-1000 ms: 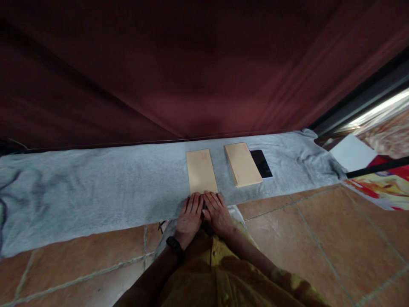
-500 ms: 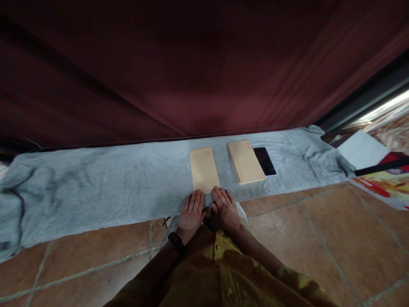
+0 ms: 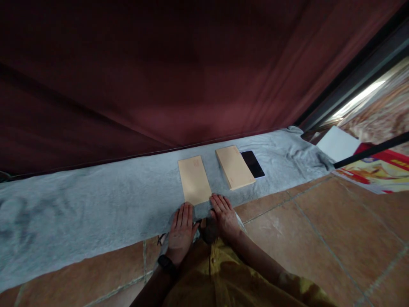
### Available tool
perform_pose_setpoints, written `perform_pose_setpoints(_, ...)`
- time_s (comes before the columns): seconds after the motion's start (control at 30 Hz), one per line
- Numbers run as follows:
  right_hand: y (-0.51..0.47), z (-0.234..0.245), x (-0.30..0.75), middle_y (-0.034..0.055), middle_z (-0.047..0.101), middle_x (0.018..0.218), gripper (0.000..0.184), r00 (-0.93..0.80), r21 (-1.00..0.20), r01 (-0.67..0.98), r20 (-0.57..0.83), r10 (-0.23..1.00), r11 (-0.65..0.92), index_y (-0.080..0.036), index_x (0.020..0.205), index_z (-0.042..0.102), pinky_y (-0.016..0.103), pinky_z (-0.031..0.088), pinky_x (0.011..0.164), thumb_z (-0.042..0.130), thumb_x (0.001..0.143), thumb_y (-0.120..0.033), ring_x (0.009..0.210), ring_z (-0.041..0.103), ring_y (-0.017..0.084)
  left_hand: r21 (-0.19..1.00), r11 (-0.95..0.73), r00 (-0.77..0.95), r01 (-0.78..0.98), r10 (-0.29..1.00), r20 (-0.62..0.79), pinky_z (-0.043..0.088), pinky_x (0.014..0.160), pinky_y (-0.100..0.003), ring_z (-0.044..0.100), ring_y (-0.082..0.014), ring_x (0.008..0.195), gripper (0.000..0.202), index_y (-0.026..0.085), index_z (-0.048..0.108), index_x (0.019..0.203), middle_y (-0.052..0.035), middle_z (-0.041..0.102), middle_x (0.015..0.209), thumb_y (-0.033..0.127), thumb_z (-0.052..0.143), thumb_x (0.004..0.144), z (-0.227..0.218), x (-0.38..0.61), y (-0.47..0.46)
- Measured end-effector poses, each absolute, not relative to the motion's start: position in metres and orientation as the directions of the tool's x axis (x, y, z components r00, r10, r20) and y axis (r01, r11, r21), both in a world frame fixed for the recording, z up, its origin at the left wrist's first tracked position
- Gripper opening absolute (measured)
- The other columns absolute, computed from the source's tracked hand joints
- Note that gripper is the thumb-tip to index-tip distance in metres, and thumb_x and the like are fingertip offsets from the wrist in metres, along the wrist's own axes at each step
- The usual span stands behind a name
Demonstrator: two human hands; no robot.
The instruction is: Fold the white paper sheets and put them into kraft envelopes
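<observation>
A single tan envelope lies flat on the grey cloth, with a small reddish print near its upper right corner. Just below its lower left corner rests my left hand, palm down with the fingers stretched out. My right hand lies flat on the cloth by the envelope's lower right corner, fingertips at or very near that corner. Neither hand holds anything. To the right sits a thicker stack of tan envelopes, partly over a dark-screened phone.
Behind the cloth-covered surface rises a dark red curtain. At the right are a white panel, a red and yellow printed sheet and a dark bar. Brown floor tiles show below the cloth's edge.
My hands have slid back a little and apart, the left one down and away from the envelope's edge. The view has turned to the right, shifting the scene left.
</observation>
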State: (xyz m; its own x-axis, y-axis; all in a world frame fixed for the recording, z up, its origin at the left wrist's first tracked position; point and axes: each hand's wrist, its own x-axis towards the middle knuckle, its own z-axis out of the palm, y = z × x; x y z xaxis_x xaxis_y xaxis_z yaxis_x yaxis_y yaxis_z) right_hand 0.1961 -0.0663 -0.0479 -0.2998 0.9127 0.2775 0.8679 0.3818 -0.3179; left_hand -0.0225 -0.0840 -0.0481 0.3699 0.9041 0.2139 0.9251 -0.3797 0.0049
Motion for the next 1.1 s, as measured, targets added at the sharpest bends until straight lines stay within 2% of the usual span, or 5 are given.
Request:
perform_pose_setpoints(0.13, -0.066, -0.047, 0.198, 0.0121, 0.047, 0.154, 0.051, -0.289, -0.309, 0.876, 0.279, 0.916, 0.370, -0.013, 0.153, 0.041, 0.049, 0.034, 0.120, 0.042, 0.103, -0.026, 0.144, 0.041, 0.026, 0.031, -0.377, 0.361, 0.926, 0.905, 0.227, 0.036, 0.119, -0.050, 0.041, -0.0326, 0.145, 0.067, 0.007, 0.032, 0.155, -0.0211, 0.042, 0.156, 0.041, 0.043, 0.099, -0.047, -0.024, -0.085)
perform_pose_setpoints(0.57, -0.065, -0.040, 0.197, 0.0113, 0.048, 0.154, 0.050, -0.279, -0.308, 0.885, 0.252, 0.927, 0.350, -0.014, 0.152, 0.042, 0.048, 0.034, 0.120, 0.043, 0.104, -0.028, 0.144, 0.041, 0.024, 0.059, -0.335, 0.315, 0.940, 0.923, 0.222, 0.039, 0.117, -0.050, 0.045, -0.0319, 0.142, 0.060, 0.007, 0.043, 0.150, -0.0200, 0.050, 0.151, 0.041, 0.038, 0.100, -0.047, -0.024, -0.085)
perform_pose_setpoints(0.7, -0.064, -0.040, 0.193, 0.0140, 0.045, 0.155, 0.052, -0.284, -0.301, 0.888, 0.233, 0.930, 0.347, -0.009, 0.151, 0.044, 0.049, 0.034, 0.120, 0.044, 0.103, -0.030, 0.145, 0.039, 0.027, 0.038, -0.319, 0.304, 0.947, 0.929, 0.212, 0.039, 0.116, -0.050, 0.047, -0.0326, 0.141, 0.059, 0.006, 0.046, 0.148, -0.0202, 0.052, 0.150, 0.039, 0.039, 0.100, -0.042, -0.021, -0.085)
perform_pose_setpoints(0.97, -0.064, -0.042, 0.159, 0.0114, 0.044, 0.157, 0.055, -0.449, -0.303, 0.808, 0.240, 0.861, 0.506, -0.014, 0.151, 0.044, 0.045, 0.031, 0.122, 0.049, 0.102, -0.037, 0.146, 0.037, 0.024, 0.027, -0.332, 0.320, 0.943, 0.927, 0.196, 0.038, 0.117, -0.048, 0.046, -0.0316, 0.141, 0.056, 0.007, 0.047, 0.147, -0.0178, 0.051, 0.151, 0.025, 0.041, 0.095, -0.040, -0.023, -0.085)
perform_pose_setpoints(1.1, -0.063, -0.043, 0.152, 0.0099, 0.044, 0.157, 0.053, -0.428, -0.307, 0.815, 0.252, 0.868, 0.491, -0.017, 0.151, 0.044, 0.046, 0.031, 0.121, 0.050, 0.102, -0.036, 0.145, 0.038, 0.024, 0.032, -0.332, 0.319, 0.943, 0.927, 0.198, 0.039, 0.116, -0.049, 0.046, -0.0303, 0.142, 0.058, 0.009, 0.043, 0.150, -0.0172, 0.050, 0.152, 0.027, 0.041, 0.095, -0.041, -0.024, -0.085)
